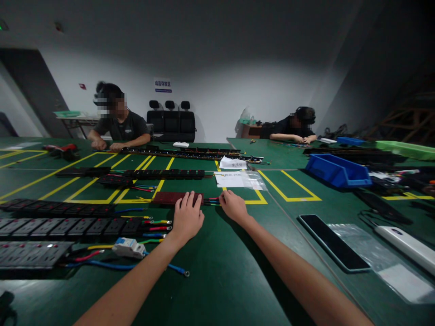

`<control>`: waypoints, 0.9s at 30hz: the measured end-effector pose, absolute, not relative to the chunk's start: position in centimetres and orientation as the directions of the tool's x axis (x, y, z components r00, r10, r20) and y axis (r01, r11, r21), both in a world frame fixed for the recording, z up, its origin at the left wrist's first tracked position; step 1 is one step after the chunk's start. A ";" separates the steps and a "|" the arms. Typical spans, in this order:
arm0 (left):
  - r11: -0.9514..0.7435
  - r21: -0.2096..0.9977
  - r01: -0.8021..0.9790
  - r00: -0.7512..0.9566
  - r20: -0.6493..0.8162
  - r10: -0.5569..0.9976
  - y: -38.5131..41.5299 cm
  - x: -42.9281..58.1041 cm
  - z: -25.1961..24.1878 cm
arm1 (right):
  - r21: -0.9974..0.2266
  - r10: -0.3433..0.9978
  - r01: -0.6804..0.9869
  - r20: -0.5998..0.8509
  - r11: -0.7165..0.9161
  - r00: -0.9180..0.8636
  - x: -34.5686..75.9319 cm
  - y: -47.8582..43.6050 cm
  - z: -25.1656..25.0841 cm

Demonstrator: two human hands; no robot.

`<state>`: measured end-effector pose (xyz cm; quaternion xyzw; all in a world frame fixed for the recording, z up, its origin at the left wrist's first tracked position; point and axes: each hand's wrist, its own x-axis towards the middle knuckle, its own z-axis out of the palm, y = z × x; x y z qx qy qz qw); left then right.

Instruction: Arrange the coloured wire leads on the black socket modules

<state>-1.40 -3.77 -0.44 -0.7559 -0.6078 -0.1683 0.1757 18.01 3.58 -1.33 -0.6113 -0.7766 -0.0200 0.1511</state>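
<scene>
A dark red rectangular block point(166, 198) lies flat on the green table. Yellow wires come out of its left end, and red, blue and green wires point(213, 200) out of its right end. My left hand point(188, 215) rests on the block's right part, fingers spread over its top. At the wires' far end my right hand point(234, 206) is closed in a pinch, and its fingertips hide the wire ends. To the left lie several black socket strips point(84, 228) whose coloured leads end in ring terminals. A white circuit breaker point(129, 247) sits among the nearest leads.
A phone point(333, 242), a plastic bag point(401, 271) and a white power bank point(408, 246) lie at right. Behind them stands a blue bin point(336, 171). Paper labels point(231, 179) lie ahead. Two people point(124, 122) work across the table.
</scene>
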 end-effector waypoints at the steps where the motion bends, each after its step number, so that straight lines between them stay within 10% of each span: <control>1: -0.200 -0.060 0.978 0.204 0.466 0.861 -3.8 -1.4 -0.5 | -0.155 0.943 0.955 0.260 0.252 -0.207 18.0 3.6 -1.3; 27: -0.203 -0.051 0.978 0.203 0.473 0.857 -3.8 -1.4 -0.4 | -0.150 0.948 0.957 0.241 0.247 -0.207 18.0 3.6 -1.2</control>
